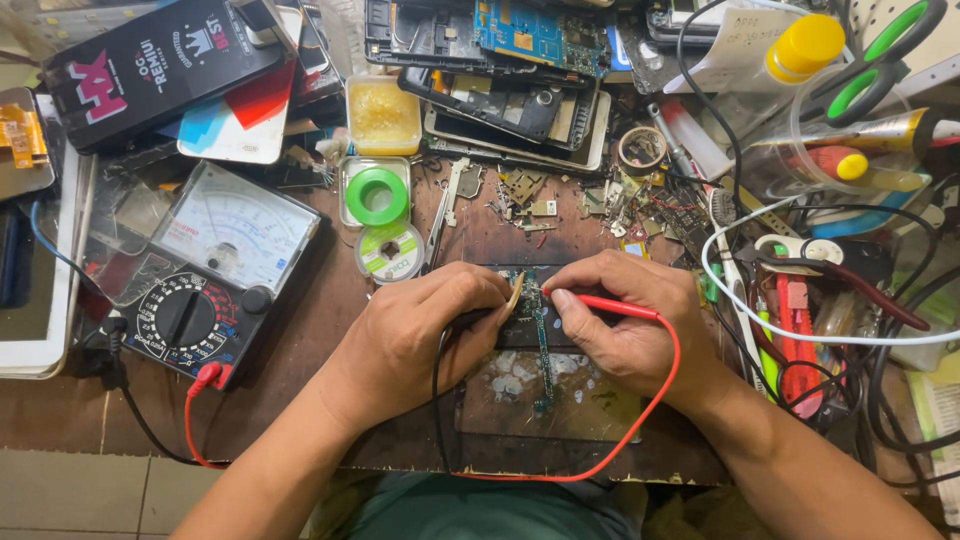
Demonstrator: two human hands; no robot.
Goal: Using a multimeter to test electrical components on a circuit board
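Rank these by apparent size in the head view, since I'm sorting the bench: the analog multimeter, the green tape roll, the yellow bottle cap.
1. analog multimeter, by far the largest.
2. and 3. green tape roll and yellow bottle cap look about alike, so I won't rank them.

A narrow green circuit board (541, 340) lies flat on the scorched wooden workbench (330, 300), its long axis running toward the person, just right of the analog multimeter (215, 270). A red probe (610, 305) with a slim red handle lies almost level across the board's upper end, its tip pointing left at the board; its red lead curves down and back. A black probe's (470, 320) lead drops below the board's left edge.
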